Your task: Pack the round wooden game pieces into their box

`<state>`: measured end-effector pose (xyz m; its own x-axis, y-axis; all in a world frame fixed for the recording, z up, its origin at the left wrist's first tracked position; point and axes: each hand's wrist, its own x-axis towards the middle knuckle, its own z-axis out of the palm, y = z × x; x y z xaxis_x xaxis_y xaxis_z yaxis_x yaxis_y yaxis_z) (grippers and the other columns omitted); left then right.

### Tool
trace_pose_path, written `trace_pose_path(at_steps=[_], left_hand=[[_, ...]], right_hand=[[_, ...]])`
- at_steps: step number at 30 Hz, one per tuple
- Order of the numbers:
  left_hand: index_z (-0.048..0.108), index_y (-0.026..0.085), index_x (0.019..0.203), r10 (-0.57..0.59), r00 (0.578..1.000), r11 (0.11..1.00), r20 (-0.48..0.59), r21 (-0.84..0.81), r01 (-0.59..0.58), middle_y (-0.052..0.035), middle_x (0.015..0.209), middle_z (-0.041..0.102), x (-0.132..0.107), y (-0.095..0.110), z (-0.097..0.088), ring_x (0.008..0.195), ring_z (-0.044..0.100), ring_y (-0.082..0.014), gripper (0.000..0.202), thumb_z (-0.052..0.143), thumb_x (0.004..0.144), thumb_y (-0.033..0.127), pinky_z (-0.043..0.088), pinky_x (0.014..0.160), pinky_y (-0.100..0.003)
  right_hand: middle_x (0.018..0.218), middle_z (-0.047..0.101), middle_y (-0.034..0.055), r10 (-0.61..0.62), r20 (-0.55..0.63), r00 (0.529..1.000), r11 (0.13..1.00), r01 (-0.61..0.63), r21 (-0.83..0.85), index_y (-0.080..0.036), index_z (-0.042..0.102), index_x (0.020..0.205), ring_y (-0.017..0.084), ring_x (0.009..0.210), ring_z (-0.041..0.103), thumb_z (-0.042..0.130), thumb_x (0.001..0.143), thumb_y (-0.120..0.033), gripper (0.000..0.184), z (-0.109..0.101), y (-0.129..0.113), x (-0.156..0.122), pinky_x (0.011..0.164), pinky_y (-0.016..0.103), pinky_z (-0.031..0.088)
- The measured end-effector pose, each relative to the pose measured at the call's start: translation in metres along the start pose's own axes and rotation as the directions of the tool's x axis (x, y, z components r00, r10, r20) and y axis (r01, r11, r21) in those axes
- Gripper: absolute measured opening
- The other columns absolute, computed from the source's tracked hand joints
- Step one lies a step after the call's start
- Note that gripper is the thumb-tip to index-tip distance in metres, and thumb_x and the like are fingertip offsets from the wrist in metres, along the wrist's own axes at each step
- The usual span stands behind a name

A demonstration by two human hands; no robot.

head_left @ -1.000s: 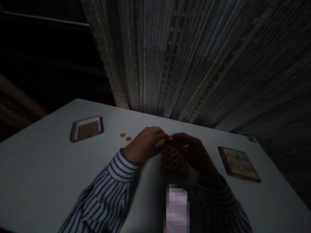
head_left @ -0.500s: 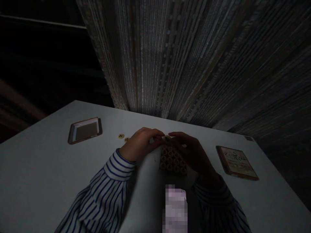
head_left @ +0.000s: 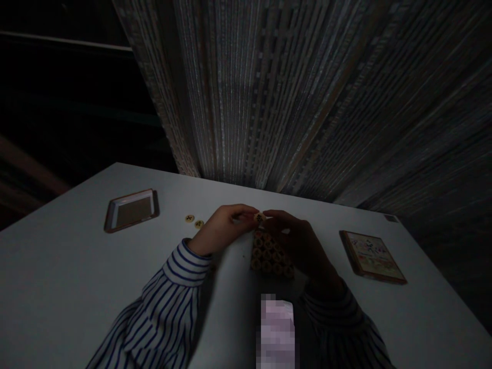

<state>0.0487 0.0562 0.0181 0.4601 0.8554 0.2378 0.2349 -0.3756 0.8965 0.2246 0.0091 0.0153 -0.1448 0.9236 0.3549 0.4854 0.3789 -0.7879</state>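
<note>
A round xiangqi piece (head_left: 260, 218) with a dark marked face is pinched between the fingertips of my left hand (head_left: 225, 225) and my right hand (head_left: 298, 238), both closed on it. It is held just above the far edge of a block of similar round pieces (head_left: 267, 256), packed in rows on the table. My right hand hides part of that block's right side. Left of my left hand, a pale piece with a dark mark (head_left: 189, 218) lies flat, and a second loose piece (head_left: 199, 224) sits close to my left hand.
On the white table (head_left: 69, 266), an open shallow box part (head_left: 109, 218) lies at the far left. A flat box or lid with a printed picture (head_left: 372, 256) lies at the right. A pixelated pink object (head_left: 277, 333) is at the front. A striped curtain (head_left: 238, 102) hangs behind.
The held piece has shifted slightly left and its marked face shows more clearly. Both hands keep their pinch on it. The whole view has moved a little.
</note>
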Motion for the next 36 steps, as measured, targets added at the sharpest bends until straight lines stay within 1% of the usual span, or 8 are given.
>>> trace_pose_path(at_steps=[5, 8, 11, 15, 20, 24, 30, 36], left_hand=[[0.063, 0.013, 0.083, -0.124, 0.992, 0.973, 0.002, -0.195, 0.122, -0.001, 0.075, 0.067, 0.002, -0.002, 0.005, 0.066, 0.061, -0.0107, 0.014, 0.067, 0.071, 0.019, 0.051, 0.065, -0.025], [0.061, 0.014, 0.081, -0.146, 0.989, 0.958, 0.012, -0.25, 0.144, 0.0009, 0.069, 0.064, 0.002, -0.005, 0.005, 0.062, 0.059, -0.0097, 0.016, 0.069, 0.069, 0.022, 0.048, 0.06, -0.024], [0.06, 0.014, 0.079, -0.163, 0.987, 0.956, 0.006, -0.247, 0.16, 0.0011, 0.067, 0.063, 0.001, -0.007, 0.004, 0.06, 0.057, -0.0095, 0.017, 0.068, 0.07, 0.026, 0.045, 0.057, -0.023], [0.062, 0.013, 0.079, -0.192, 0.981, 0.96, -0.012, -0.212, 0.185, 0.0, 0.067, 0.064, 0.001, -0.004, 0.003, 0.06, 0.056, -0.0095, 0.017, 0.067, 0.071, 0.027, 0.043, 0.056, -0.022], [0.064, 0.013, 0.08, -0.207, 0.977, 0.965, -0.046, -0.173, 0.196, 0.0017, 0.06, 0.062, 0.001, -0.003, 0.001, 0.055, 0.054, -0.0087, 0.018, 0.067, 0.071, 0.028, 0.042, 0.053, -0.021], [0.066, 0.013, 0.079, -0.217, 0.975, 0.955, -0.042, -0.217, 0.203, 0.0005, 0.064, 0.066, 0.002, -0.002, 0.003, 0.059, 0.058, -0.0093, 0.013, 0.066, 0.071, 0.024, 0.046, 0.058, -0.021], [0.069, 0.013, 0.078, -0.206, 0.978, 0.95, -0.029, -0.247, 0.193, -0.0033, 0.073, 0.071, 0.002, -0.001, 0.003, 0.066, 0.062, -0.012, 0.012, 0.062, 0.075, 0.022, 0.051, 0.068, -0.025], [0.071, 0.013, 0.082, -0.166, 0.985, 0.938, 0.046, -0.302, 0.172, -0.0036, 0.075, 0.072, 0.003, -0.001, 0.001, 0.071, 0.064, -0.013, 0.016, 0.059, 0.078, 0.022, 0.051, 0.073, -0.026]], right_hand=[[0.095, 0.071, 0.0025, -0.026, 0.045, 0.999, 0.998, 0.028, -0.048, -0.024, 0.062, 0.105, 0.016, 0.083, 0.067, 0.05, 0.087, -0.028, 0.021, -0.001, -0.003, 0.0, 0.068, 0.024, 0.052], [0.1, 0.07, 0.0027, -0.053, 0.089, 0.995, 0.997, 0.058, -0.046, -0.025, 0.061, 0.108, 0.015, 0.087, 0.066, 0.047, 0.089, -0.024, 0.023, -0.002, -0.006, 0.0, 0.071, 0.025, 0.052], [0.101, 0.07, 0.0029, -0.08, 0.112, 0.99, 0.994, 0.088, -0.061, -0.024, 0.06, 0.11, 0.015, 0.087, 0.066, 0.047, 0.089, -0.02, 0.025, -0.002, -0.007, 0.001, 0.072, 0.026, 0.051], [0.098, 0.07, 0.003, -0.093, 0.113, 0.989, 0.99, 0.105, -0.098, -0.024, 0.059, 0.111, 0.014, 0.081, 0.066, 0.046, 0.089, -0.021, 0.026, -0.001, -0.006, 0.001, 0.068, 0.024, 0.051], [0.091, 0.071, 0.0038, -0.057, 0.1, 0.993, 0.984, 0.073, -0.16, -0.022, 0.06, 0.106, 0.015, 0.078, 0.066, 0.045, 0.089, -0.023, 0.023, 0.003, -0.006, 0.001, 0.067, 0.025, 0.05], [0.091, 0.07, 0.0047, -0.061, 0.077, 0.995, 0.98, 0.074, -0.183, -0.021, 0.061, 0.101, 0.016, 0.078, 0.065, 0.046, 0.088, -0.024, 0.02, 0.006, -0.003, 0.001, 0.067, 0.026, 0.05], [0.094, 0.069, 0.006, -0.089, 0.028, 0.996, 0.981, 0.092, -0.172, -0.02, 0.061, 0.102, 0.017, 0.083, 0.064, 0.047, 0.087, -0.025, 0.021, 0.007, 0.001, 0.001, 0.072, 0.028, 0.051], [0.096, 0.069, 0.0054, -0.137, -0.014, 0.99, 0.97, 0.131, -0.207, -0.021, 0.062, 0.103, 0.016, 0.081, 0.063, 0.053, 0.085, -0.026, 0.02, 0.007, 0.008, 0.001, 0.073, 0.03, 0.051]])
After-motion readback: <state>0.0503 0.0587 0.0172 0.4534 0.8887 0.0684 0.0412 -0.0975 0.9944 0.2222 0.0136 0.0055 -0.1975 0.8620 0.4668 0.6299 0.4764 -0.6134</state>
